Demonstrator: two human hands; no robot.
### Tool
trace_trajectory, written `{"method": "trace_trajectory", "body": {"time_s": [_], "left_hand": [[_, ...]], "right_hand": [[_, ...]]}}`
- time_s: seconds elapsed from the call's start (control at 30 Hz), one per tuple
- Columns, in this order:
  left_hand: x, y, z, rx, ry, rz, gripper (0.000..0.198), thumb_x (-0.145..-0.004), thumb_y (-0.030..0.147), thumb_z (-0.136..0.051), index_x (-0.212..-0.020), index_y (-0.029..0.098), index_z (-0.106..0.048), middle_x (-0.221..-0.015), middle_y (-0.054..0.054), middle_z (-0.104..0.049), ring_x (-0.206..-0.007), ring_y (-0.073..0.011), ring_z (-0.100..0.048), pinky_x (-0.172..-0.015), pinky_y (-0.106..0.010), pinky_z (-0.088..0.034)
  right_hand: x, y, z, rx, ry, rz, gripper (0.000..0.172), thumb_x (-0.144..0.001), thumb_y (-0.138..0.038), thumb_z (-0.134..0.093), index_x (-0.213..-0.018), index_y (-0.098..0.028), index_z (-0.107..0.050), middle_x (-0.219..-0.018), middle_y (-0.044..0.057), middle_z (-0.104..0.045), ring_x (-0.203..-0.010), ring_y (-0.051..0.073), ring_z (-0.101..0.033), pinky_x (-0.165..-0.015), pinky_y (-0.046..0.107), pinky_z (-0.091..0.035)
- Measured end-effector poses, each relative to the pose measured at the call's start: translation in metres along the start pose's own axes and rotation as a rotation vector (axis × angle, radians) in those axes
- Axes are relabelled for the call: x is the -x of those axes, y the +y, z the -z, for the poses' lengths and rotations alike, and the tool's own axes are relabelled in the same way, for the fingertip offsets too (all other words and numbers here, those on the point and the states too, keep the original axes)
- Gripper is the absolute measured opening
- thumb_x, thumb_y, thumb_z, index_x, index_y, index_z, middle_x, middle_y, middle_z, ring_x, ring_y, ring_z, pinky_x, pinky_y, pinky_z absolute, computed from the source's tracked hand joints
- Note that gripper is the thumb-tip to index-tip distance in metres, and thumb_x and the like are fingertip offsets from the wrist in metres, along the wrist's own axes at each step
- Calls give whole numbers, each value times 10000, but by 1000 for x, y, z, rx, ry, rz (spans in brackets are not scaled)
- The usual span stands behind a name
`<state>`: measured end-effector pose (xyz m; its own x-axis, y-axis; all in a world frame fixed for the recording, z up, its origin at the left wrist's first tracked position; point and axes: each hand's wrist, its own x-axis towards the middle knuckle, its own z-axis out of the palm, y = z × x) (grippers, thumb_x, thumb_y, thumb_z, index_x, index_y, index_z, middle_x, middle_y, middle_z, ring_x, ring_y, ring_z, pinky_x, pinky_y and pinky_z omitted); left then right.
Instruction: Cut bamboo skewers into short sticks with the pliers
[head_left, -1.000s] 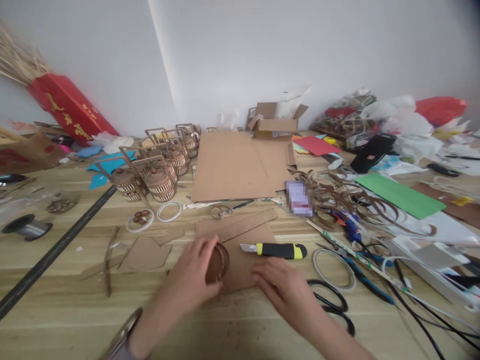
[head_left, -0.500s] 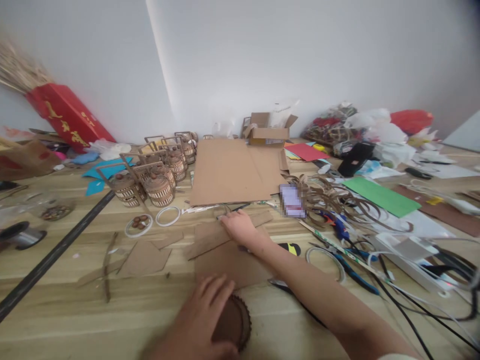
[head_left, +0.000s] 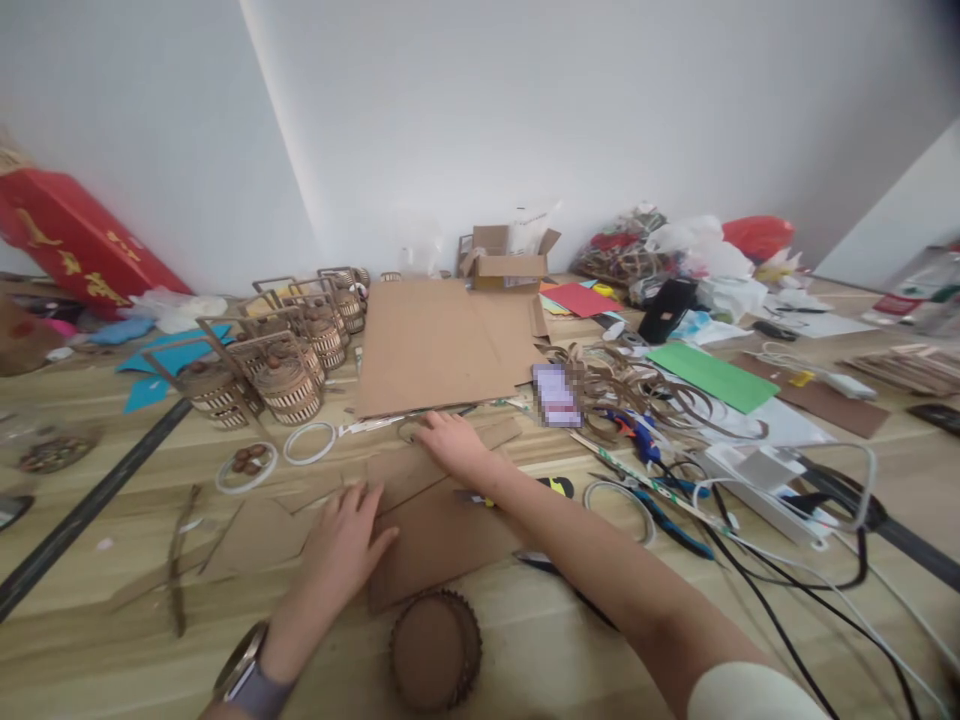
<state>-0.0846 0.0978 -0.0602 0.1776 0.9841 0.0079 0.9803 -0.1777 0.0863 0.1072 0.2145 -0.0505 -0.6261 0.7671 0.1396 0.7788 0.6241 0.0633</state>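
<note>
My left hand [head_left: 346, 535] has its fingers spread, the fingertips at the left edge of flat brown cardboard pieces [head_left: 457, 530]. Farther forward, my right hand [head_left: 454, 447] is bent down over the top of the cardboard, beside a thin brown curved strip [head_left: 409, 430]. Its fingers are drawn together, and whatever lies under them is hidden. Close to me a round brown tray with a ridged rim [head_left: 477, 640] rests on the table, touched by neither hand. A yellow and black cutter [head_left: 556, 487] lies partly under my right forearm.
Small lidded woven baskets [head_left: 285, 385] stand at the left. A large cardboard sheet [head_left: 435, 345] lies ahead. Rightward are a phone [head_left: 556, 395], coiled brown strips [head_left: 637, 385], a blue glue gun [head_left: 637, 435], pliers [head_left: 679, 530] and cables. White rings [head_left: 310, 443] lie left.
My left hand has left the round tray and moved forward and left to the cardboard. My right hand stays over the top of the cardboard. The camera view has turned slightly right.
</note>
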Motion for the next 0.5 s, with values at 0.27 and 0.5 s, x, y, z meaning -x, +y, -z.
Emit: {"method": "trace_trajectory", "body": {"time_s": [0.27, 0.5], "left_hand": [[-1, -1, 0, 71, -119, 23, 436, -905, 262, -539, -1320, 148, -603, -1305, -177, -599, -1219, -324, -557, -1028, -424, -422], [-2, -9, -6, 42, -101, 37, 499, -899, 327, -521, -1343, 105, -570, -1306, -175, -611, -1175, -352, -573, -1005, -459, -432]], "right_hand": [[23, 7, 7, 22, 42, 43, 145, -963, -158, -526, -1030, -165, -655, -1071, 87, -663, -990, 187, -607, -875, 314, -482], [162, 93, 41, 115, 164, -321, 275, -898, -37, -457, -1041, -148, -664, -1033, 141, -672, -969, 255, -600, -874, 371, -469]]}}
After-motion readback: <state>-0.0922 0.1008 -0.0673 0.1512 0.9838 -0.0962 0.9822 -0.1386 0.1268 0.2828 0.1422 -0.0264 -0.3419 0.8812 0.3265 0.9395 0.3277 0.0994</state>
